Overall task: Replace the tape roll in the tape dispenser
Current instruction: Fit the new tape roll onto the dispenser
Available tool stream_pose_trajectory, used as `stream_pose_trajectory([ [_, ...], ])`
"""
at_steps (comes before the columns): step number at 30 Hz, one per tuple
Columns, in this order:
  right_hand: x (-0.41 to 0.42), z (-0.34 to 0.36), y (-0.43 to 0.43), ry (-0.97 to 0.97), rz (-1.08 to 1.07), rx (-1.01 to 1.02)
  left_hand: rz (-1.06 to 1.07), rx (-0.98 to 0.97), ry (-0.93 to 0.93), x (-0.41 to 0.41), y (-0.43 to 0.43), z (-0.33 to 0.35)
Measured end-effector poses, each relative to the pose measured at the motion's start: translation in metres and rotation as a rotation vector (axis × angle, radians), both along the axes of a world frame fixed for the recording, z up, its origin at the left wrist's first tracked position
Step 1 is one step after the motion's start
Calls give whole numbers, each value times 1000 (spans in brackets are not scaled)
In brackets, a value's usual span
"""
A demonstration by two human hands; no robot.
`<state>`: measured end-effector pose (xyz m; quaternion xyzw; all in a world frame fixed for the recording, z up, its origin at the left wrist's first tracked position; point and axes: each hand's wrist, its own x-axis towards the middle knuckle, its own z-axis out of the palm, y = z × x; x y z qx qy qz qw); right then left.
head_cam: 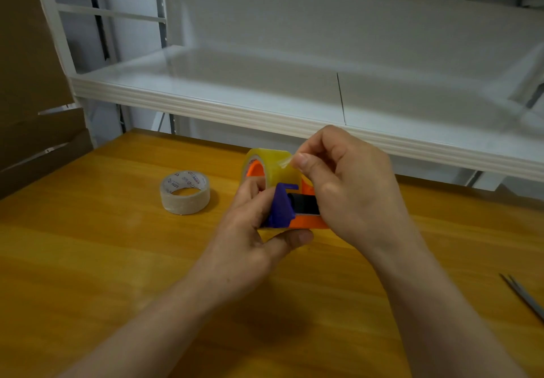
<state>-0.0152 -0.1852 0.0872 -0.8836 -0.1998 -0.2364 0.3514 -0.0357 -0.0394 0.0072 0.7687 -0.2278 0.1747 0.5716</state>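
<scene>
An orange and purple tape dispenser point(306, 221) is held just above the wooden table point(88, 260). A yellowish clear tape roll point(279, 165) sits on its orange hub. My left hand point(250, 230) grips the dispenser from the left, thumb under its base. My right hand point(350, 189) pinches the loose end of the tape at the top right of that roll. A second, thinner tape roll point(185, 192) with a printed white core lies flat on the table to the left, apart from both hands.
A white metal shelf point(265, 107) runs across behind the table, its edge just above my hands. Brown cardboard point(32, 83) stands at the far left. Scissor blades point(524, 295) poke in at the right edge of the table.
</scene>
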Motion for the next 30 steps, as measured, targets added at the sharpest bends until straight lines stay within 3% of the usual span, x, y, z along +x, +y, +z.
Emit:
stream_pose_trajectory([
  [7, 2, -6, 2, -77, 9, 7, 37, 34, -41, 1, 0, -3],
  [12, 2, -13, 8, -288, 16, 45, 163, 107, -118, 7, 4, -8],
  [16, 3, -14, 8, -347, 39, 19, 173, 140, -118, 12, 7, -10],
  [22, 6, -17, 7, -357, 88, 20, 170, 149, -87, 12, 10, -7],
  [30, 4, -11, 2, -151, 182, 153, 105, 136, -97, 12, 15, -2],
])
